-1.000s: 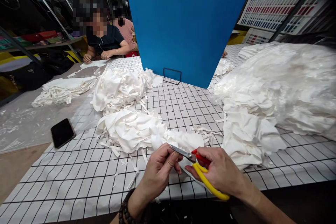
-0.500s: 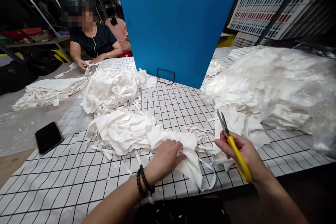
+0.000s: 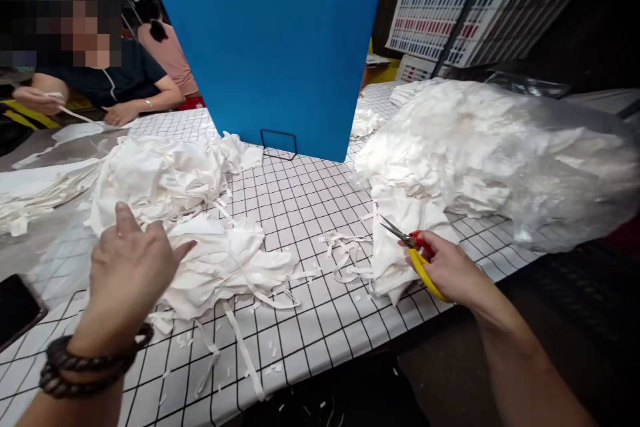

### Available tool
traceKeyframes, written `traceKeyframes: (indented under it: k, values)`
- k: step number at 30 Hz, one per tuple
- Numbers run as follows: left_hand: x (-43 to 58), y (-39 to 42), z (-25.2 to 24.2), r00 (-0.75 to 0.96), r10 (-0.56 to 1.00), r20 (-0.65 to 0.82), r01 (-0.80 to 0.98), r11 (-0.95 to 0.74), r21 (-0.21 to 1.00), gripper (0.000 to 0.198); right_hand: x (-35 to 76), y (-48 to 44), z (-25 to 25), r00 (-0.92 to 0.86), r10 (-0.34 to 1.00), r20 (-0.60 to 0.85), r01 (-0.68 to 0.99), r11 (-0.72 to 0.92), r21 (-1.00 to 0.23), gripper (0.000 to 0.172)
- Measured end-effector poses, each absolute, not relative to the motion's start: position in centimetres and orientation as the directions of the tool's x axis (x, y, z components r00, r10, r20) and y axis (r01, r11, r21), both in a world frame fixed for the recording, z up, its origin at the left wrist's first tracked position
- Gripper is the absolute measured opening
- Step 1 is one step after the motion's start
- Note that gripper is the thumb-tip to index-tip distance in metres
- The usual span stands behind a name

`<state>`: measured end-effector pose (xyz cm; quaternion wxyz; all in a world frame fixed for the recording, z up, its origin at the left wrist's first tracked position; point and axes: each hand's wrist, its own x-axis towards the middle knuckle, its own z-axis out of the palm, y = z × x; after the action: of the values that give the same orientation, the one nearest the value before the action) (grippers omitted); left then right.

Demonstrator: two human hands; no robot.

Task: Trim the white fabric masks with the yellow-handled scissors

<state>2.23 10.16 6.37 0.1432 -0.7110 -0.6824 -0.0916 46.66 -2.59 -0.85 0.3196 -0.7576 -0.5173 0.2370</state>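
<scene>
My left hand [image 3: 133,260], wearing dark beaded bracelets, is over the left side of a near pile of white cloth pieces [image 3: 225,267]. Its fingers are spread and nothing shows in them. My right hand [image 3: 445,267] grips a pair of scissors [image 3: 421,263] with yellow and red handles, blades pointing up and left. Under the scissors lies a white cloth piece [image 3: 395,233] at the edge of the bagged heap. Thin white straps [image 3: 345,257] and small scraps lie on the checked tablecloth [image 3: 295,207] between my hands.
A tall blue board [image 3: 280,47] stands on a wire holder in the middle. A clear plastic bag of white cloth [image 3: 480,147] fills the right. Behind the left piles [image 3: 160,167] sits a person [image 3: 125,80] holding a white strip. A phone [image 3: 17,310] lies at left.
My left hand has let go of the near cloth and moved left, fingers spread. My right hand still holds the scissors, blades now tilted further left. The view has turned right.
</scene>
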Motion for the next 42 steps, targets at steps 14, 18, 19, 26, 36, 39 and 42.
traceKeyframes:
  k: [14,18,19,26,36,39,42]
  values:
    - [27.3,5.6,-2.4,0.603,0.795,0.067,0.338,-0.33,0.881,0.035,46.9,-1.3,2.1,0.306,0.95,0.062,0.052,0.048,-0.997,0.034]
    - [23.7,8.4,-1.7,0.495,0.869,-0.011,0.362,-0.194,0.912,0.042,47.5,-0.8,1.3,0.329,0.944,-0.028,0.127,-0.074,-0.989,0.033]
    - [22.6,8.7,-1.7,0.472,0.881,-0.038,0.378,-0.163,0.911,0.042,47.3,-0.8,0.8,0.3,0.951,-0.075,0.139,-0.121,-0.983,0.032]
    - [16.2,6.8,-2.7,0.242,0.968,-0.064,0.658,-0.116,0.744,0.046,44.0,-0.7,-1.3,0.213,0.958,-0.193,0.235,-0.243,-0.941,0.035]
    - [19.1,7.8,-3.6,0.568,0.819,-0.084,0.676,-0.406,0.615,0.022,42.8,-1.9,-2.1,0.145,0.977,-0.156,0.305,-0.194,-0.932,0.03]
    - [19.6,8.0,-3.3,0.573,0.815,-0.091,0.681,-0.411,0.606,0.015,42.8,-2.1,-2.4,0.153,0.978,-0.145,0.34,-0.19,-0.921,0.024]
    - [19.4,7.1,-2.0,0.547,0.836,-0.03,0.706,-0.442,0.554,0.011,42.1,-1.5,-2.1,0.149,0.981,-0.122,0.382,-0.171,-0.908,0.022]
